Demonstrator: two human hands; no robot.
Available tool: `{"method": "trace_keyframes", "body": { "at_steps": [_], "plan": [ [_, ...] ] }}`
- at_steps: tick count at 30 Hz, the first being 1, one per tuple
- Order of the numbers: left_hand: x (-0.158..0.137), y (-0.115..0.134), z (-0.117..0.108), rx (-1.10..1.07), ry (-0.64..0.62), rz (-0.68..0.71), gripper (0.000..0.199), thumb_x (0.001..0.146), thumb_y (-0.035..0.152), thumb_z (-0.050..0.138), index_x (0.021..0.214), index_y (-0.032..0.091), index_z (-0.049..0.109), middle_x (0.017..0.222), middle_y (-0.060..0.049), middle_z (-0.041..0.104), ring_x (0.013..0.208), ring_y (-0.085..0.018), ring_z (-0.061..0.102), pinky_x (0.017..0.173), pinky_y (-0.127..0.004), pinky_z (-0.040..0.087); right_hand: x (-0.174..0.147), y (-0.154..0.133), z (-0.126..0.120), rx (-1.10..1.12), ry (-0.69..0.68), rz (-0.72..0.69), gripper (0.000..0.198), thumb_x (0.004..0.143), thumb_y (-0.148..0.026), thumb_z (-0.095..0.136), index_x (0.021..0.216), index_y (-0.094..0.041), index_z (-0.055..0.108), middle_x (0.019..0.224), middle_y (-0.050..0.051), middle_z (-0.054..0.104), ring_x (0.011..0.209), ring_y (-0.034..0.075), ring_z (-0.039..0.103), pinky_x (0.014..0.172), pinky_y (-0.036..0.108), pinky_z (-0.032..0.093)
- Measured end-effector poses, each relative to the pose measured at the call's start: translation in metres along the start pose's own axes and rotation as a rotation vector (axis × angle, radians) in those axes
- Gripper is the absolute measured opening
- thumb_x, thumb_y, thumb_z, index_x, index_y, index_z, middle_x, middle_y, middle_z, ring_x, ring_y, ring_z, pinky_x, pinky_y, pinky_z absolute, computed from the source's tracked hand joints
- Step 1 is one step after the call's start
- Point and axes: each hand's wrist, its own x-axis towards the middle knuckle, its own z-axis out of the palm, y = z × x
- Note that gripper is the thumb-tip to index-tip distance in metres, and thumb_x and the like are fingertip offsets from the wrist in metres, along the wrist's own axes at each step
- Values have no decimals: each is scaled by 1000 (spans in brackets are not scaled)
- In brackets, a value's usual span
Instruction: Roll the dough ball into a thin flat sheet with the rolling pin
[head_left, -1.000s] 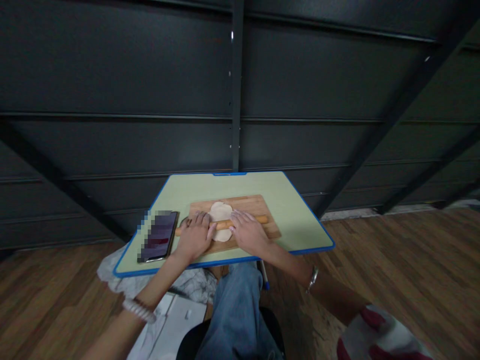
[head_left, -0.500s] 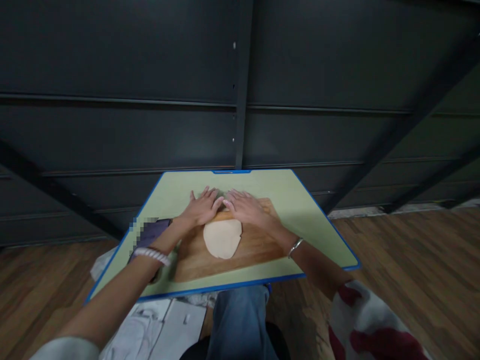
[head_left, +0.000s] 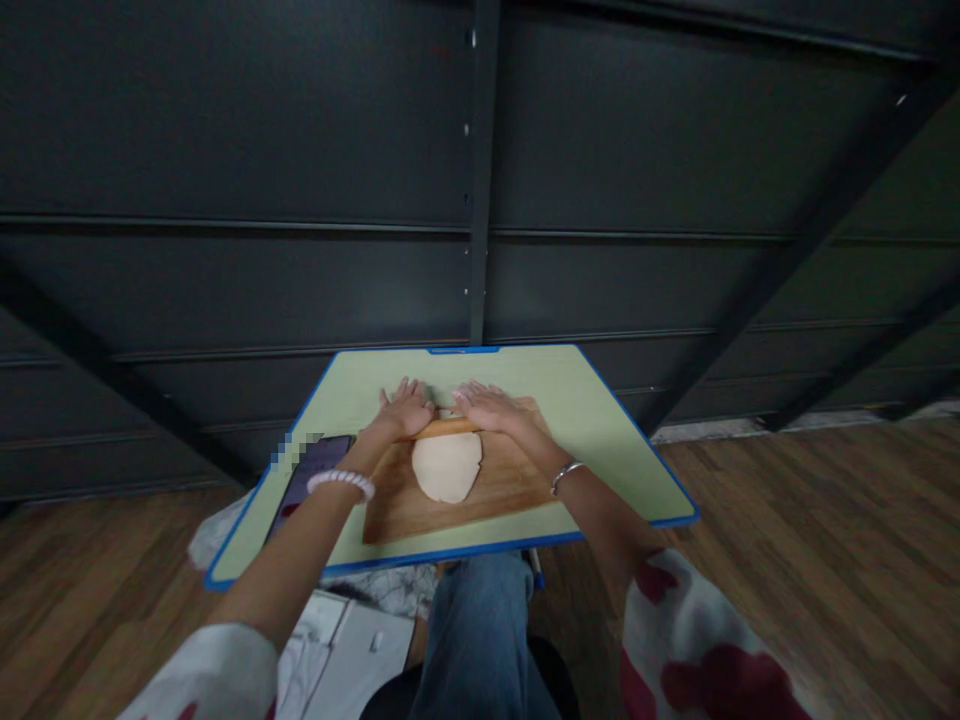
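Observation:
A flat, roughly round sheet of pale dough [head_left: 448, 468] with an uneven right edge lies on a wooden board [head_left: 405, 515]. Across its far edge rests a wooden rolling pin [head_left: 447, 428]. My left hand [head_left: 409, 408] lies palm down on the pin's left end, fingers stretched and spread. On the right end, my right hand [head_left: 487, 405] presses flat, its fingers extended forward. Both hands cover the pin's ends; its middle shows in the gap between them. Neither hand touches the visible dough.
The board sits on a pale green folding table [head_left: 600, 455] with a blue rim. A dark phone or tablet [head_left: 319, 458] lies by my left forearm, partly covered. Dark metal panels [head_left: 337, 290] rise behind the table. A white box [head_left: 367, 650] is below, beside my knee.
My hands sit a little farther apart, and more of the rolling pin shows between them. The whole view has shifted slightly. The dough keeps about the same shape.

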Motion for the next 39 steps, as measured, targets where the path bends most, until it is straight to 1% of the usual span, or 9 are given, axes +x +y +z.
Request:
{"method": "trace_keyframes", "body": {
  "at_steps": [3,6,11,14,20,26,29,33,39],
  "plan": [
    [-20,8,0,41,-10,12,61,89,40,20,141,10,30,151,-14,20,141,-28,8,108,-62,8,-26,-9,-3,-5,-59,-10,48,98,-39,26,127,-12,52,138,13,46,129,22,39,107,40,31],
    [-47,19,2,116,112,7,56,88,35,21,136,11,40,147,-14,30,140,-26,15,110,-58,6,-52,-23,-9,-9,-35,-71,46,98,-32,22,130,-13,49,140,11,43,132,19,35,110,38,26],
    [-86,29,12,124,297,8,52,88,32,25,129,9,47,139,-17,43,134,-28,30,109,-51,18,-95,-52,-24,-33,14,-38,40,97,-34,28,126,-18,50,130,10,54,117,23,52,96,39,43],
    [-107,32,19,109,417,66,49,90,33,26,126,8,48,134,-18,48,129,-28,37,107,-47,24,-121,-66,-28,-53,46,-21,42,95,-35,35,129,-12,46,128,14,55,115,23,53,94,36,44],
    [-157,36,34,103,570,110,48,91,41,31,115,6,54,109,-20,59,106,-31,51,95,-46,34,-160,-86,-20,-104,176,18,46,93,-33,40,130,-6,45,126,18,55,115,25,51,98,37,40],
    [-199,42,51,114,652,109,45,90,43,36,116,9,53,106,-17,60,101,-30,53,94,-47,34,-176,-105,-3,-120,288,77,46,94,-31,38,128,-3,48,130,19,52,123,27,43,110,42,27],
    [-202,40,58,118,659,156,48,90,44,36,120,9,50,112,-17,59,107,-29,52,98,-46,33,-179,-107,5,-130,300,81,51,94,-33,38,132,0,43,138,20,43,131,28,33,111,44,24],
    [-185,33,54,111,645,201,53,91,44,35,126,6,45,126,-19,52,122,-31,42,104,-47,28,-175,-98,7,-113,283,62,56,93,-36,40,136,0,38,142,19,37,134,26,27,111,43,24],
    [-147,25,33,58,524,205,49,91,43,31,122,10,49,119,-17,55,115,-28,48,101,-45,32,-146,-81,-5,-113,261,27,59,91,-39,43,137,-2,37,142,18,37,134,25,28,112,41,20]
  ]
}}
